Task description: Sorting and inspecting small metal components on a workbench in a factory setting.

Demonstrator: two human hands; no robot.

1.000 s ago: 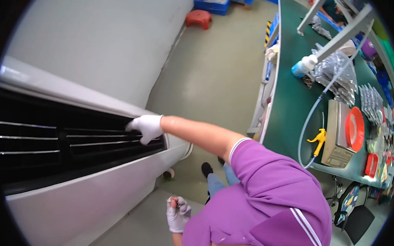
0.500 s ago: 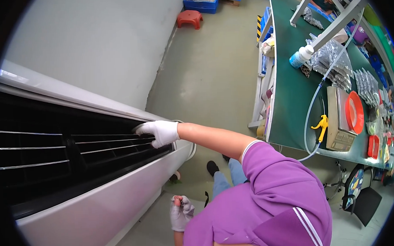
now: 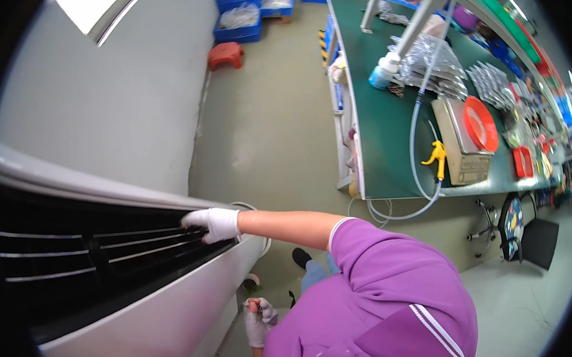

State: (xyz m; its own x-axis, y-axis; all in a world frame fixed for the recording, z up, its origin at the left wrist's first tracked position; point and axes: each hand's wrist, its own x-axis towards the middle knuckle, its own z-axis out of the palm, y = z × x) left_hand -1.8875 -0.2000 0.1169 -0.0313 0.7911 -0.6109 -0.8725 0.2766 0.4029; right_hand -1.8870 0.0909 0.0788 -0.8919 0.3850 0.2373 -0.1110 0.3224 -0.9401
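Note:
A tall white air conditioner [image 3: 157, 305] stands at the left, its dark front outlet [image 3: 55, 297] crossed by thin bright-edged slats [image 3: 142, 243]. My right hand [image 3: 219, 224], in a white glove, reaches to the right end of these slats. Its fingers stretch over the upper slat, with the thumb apart below; the fingertips are partly lost against the dark opening. Lower down, close to my purple shirt, my left hand [image 3: 259, 325] is curled closed in a white glove with bare fingertips showing. Something small and dark seems to be between those fingertips, too small to name.
A green-topped workbench [image 3: 387, 155] at the right carries a scale [image 3: 467, 164] with a red bowl [image 3: 480, 124], a yellow air gun [image 3: 435, 156] on a hose, silver bags [image 3: 431, 60] and a bottle [image 3: 383, 71]. A red stool [image 3: 226, 55] stands by the wall, a chair [image 3: 531, 238] at the right.
My view has turned, so the bench and stool sit further left in the picture. My right hand stays at the slats' right end, and my left hand stays curled near my body.

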